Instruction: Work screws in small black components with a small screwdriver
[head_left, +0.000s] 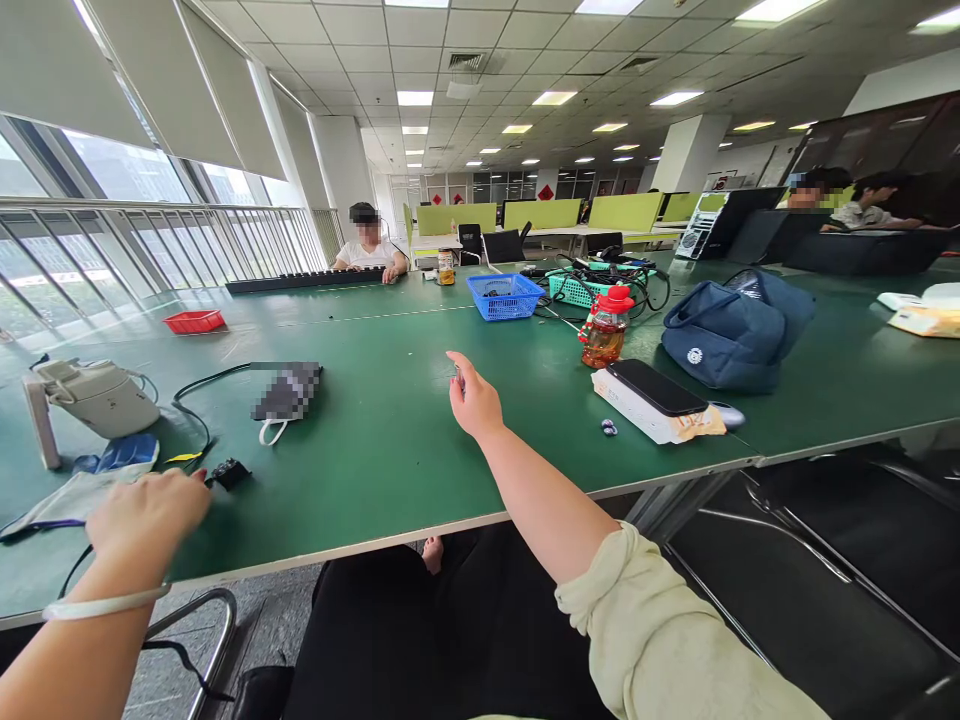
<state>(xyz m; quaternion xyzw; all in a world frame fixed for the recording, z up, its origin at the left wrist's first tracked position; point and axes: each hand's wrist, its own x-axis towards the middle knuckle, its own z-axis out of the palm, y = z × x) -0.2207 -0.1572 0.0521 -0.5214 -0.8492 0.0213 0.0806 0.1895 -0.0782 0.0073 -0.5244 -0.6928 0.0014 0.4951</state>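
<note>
My left hand [146, 515] rests on the green table [390, 450] near its front edge, fingers curled, fingertips touching a small black plug-like part [229, 473] on a black cable [191, 400]. Whether it grips anything is hidden. My right hand [472, 398] is raised over the middle of the table, fingers curled around a small dark thing I cannot make out. A grey pouch [287, 392] lies between the hands.
A white device [97, 397] and cloth lie at the left. A red-capped bottle [604, 327], a phone on a white box [654, 400], a navy bag [731, 335], blue basket [504, 295], red tray [193, 321] and seated people stand farther off.
</note>
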